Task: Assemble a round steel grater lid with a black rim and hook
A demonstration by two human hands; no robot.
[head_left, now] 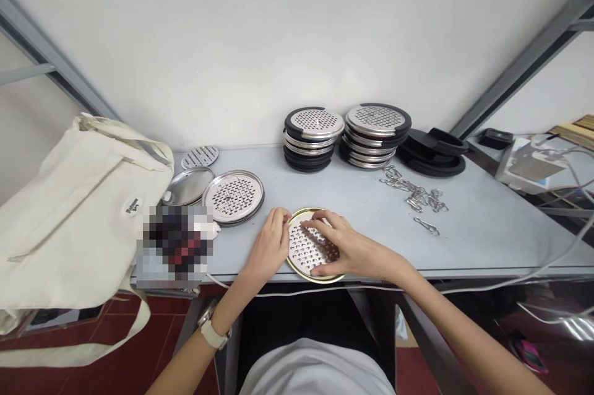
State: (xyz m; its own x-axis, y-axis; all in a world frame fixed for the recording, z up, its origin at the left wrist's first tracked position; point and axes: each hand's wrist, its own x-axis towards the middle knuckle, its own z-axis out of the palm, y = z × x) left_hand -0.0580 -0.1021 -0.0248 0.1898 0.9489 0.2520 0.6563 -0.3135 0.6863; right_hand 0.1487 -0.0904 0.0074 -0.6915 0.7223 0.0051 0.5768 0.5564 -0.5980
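Head view: we look down at a grey table [492, 234] against a pale wall [278, 30].
Gold-rimmed disc: the gold-rimmed disc [304, 254], pierced with rows of holes, lies at the table's near edge, just left of the table's middle, between our hands.
Left hand: our left hand [273, 240] has its fingers bunched together at the disc's far left rim; we cannot tell whether they pinch it.
Right hand: our right hand [355, 246] is spread over the disc's right part, thumb at the near side, fingertips toward the far side.
Grater stacks: at the far side, a left stack [312, 147] and a right stack [371, 146] stand side by side, each topped by a holed metal plate partly edged in black.
Black rings: some black rings [440, 167] lie just right of those.
Clips: a pile of metal clips [411, 189] lies nearer to us, with a single clip [426, 226] beside it.
Left side: we see a holed metal plate [233, 195] on a pile, beside a cream bag [78, 203].
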